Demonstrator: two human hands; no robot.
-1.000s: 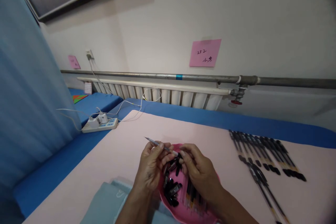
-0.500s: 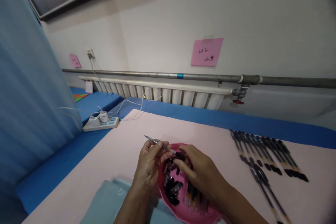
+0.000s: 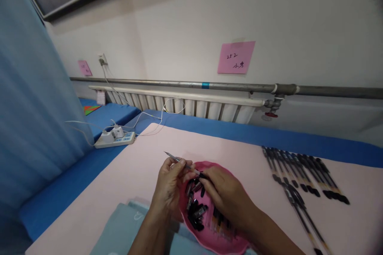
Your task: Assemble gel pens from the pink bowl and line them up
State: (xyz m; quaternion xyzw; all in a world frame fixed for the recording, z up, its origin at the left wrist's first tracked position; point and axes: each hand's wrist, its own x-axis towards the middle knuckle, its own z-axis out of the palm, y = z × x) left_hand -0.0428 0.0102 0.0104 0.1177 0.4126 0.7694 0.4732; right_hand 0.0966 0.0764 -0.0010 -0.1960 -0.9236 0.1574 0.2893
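My left hand (image 3: 169, 187) pinches a thin pen refill (image 3: 180, 161) whose metal tip points up and to the left. My right hand (image 3: 226, 195) has its fingers closed at the refill's near end, over a pink tray (image 3: 227, 243); what they pinch is hidden. The tray holds several black pen caps (image 3: 196, 212) and pen barrels. Both hands hover just above the tray on a pale pink table cover (image 3: 143, 163).
A row of several assembled black pens (image 3: 302, 173) lies on the right of the cover. A white power strip (image 3: 115, 138) with cables sits on the blue surface at left. A radiator (image 3: 185, 107) and pipe run along the wall; light blue cloth (image 3: 119, 231) lies near me.
My right hand has moved a little left and forward, bringing its fingertips against the refill's near end. The left hand keeps holding the refill almost still.
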